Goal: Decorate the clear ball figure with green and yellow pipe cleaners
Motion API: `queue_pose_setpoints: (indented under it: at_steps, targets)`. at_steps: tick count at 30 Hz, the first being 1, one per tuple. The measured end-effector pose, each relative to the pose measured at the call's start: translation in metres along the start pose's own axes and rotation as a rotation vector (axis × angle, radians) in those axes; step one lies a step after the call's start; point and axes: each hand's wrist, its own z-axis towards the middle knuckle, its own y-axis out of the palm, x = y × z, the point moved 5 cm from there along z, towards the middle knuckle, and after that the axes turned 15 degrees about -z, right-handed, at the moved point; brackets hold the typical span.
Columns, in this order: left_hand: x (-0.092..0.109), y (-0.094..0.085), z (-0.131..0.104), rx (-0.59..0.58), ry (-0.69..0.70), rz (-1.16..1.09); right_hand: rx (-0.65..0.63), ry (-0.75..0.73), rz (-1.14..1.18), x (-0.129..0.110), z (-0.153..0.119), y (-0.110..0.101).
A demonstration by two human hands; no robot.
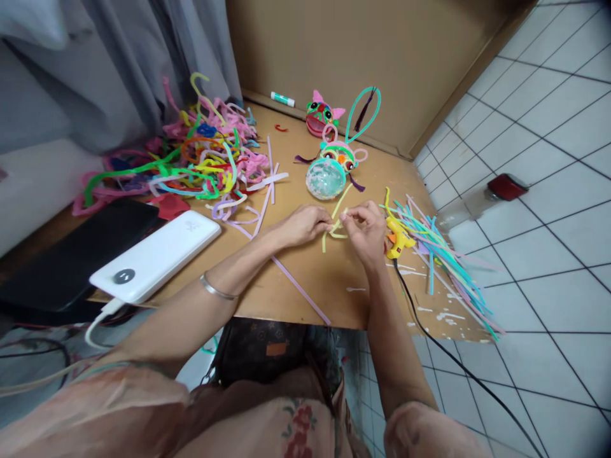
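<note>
Pale yellow pipe cleaners (pixel 338 233), bent and crossed, lie between my two hands above the table. My left hand (pixel 308 225) is closed, its fingertips pinching the yellow pieces from the left. From the right, my right hand (pixel 365 230) pinches them between thumb and finger. Just beyond my hands is a clear ball with white flecks (pixel 325 179), against a pipe-cleaner animal head (pixel 338 151) with pink loop ears and dark tassels. A yellow hot glue gun (pixel 397 238) lies close to my right hand.
A tangled heap of coloured pipe cleaners (pixel 200 152) is at the left, behind a white power bank (pixel 155 256). Straight pipe cleaners (pixel 443 254) overhang the right edge. A pink-eared figure (pixel 321 116) and glue stick (pixel 282 99) are at the back. The black cord (pixel 453 346) trails off right.
</note>
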Motion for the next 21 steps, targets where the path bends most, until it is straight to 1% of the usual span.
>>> queue_pose_setpoints:
  at_steps: [1, 3, 5, 7, 9, 11, 14, 17, 19, 21]
  targets:
    - [0.002, 0.005, -0.001, -0.100, 0.000, 0.021, -0.048, 0.028, 0.053, 0.004, 0.002, 0.001]
    - [0.005, 0.015, -0.003, -0.315, -0.007, 0.069, -0.182, 0.140, 0.197, 0.013, 0.004, 0.005]
    - [0.009, 0.020, -0.006, -0.414, -0.032, 0.021, -0.320, 0.294, 0.356, 0.023, 0.002, 0.009]
    - [0.012, 0.022, -0.007, -0.437, -0.059, -0.067, -0.414, 0.420, 0.489, 0.028, 0.000, 0.013]
    - [0.014, 0.022, -0.007, -0.384, -0.068, -0.160, -0.457, 0.484, 0.585, 0.028, -0.002, 0.017]
    - [0.013, 0.022, -0.005, -0.281, -0.068, -0.258, -0.459, 0.487, 0.666, 0.025, -0.002, 0.022]
    - [0.006, 0.022, -0.004, -0.137, -0.084, -0.410, -0.405, 0.468, 0.790, 0.021, -0.001, 0.030]
    - [-0.001, 0.018, -0.001, 0.012, -0.067, -0.534, -0.340, 0.475, 0.891, 0.022, -0.001, 0.035]
    - [-0.004, 0.013, 0.001, 0.116, -0.051, -0.594, -0.321, 0.453, 0.917, 0.022, -0.001, 0.036]
    - [-0.006, 0.010, 0.002, 0.167, -0.051, -0.634, -0.315, 0.419, 0.905, 0.020, -0.002, 0.036]
